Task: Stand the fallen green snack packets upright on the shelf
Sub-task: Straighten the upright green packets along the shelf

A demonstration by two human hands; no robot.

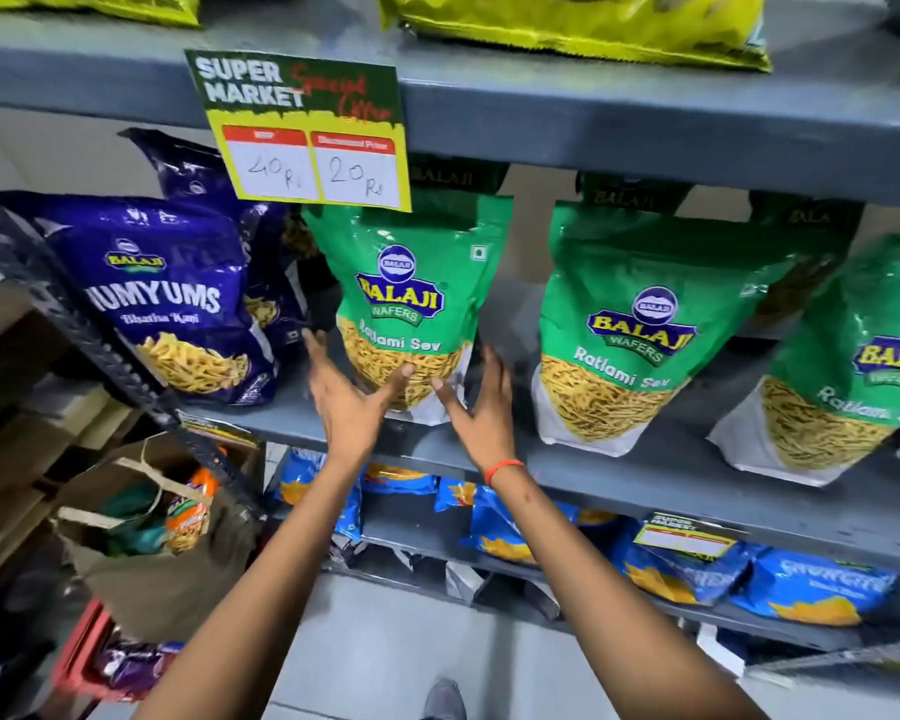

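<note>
Three green Ratlami Sev packets stand upright along the grey shelf (645, 491): the left packet (411, 283), the middle packet (640, 314) and the right packet (853, 366), which is cut by the frame edge. More green packets stand behind them, mostly hidden. My left hand (352, 397) is spread at the lower left corner of the left packet, thumb against its front. My right hand (481, 407) is spread at its lower right corner, fingers beside the packet's edge. Neither hand grips it.
Blue Yumyums packets (178, 298) stand left of the green ones. A special-offer price sign (307, 132) hangs from the upper shelf. Blue packets (697, 563) lie on the lower shelf. A brown paper bag (162, 548) with goods sits at the lower left.
</note>
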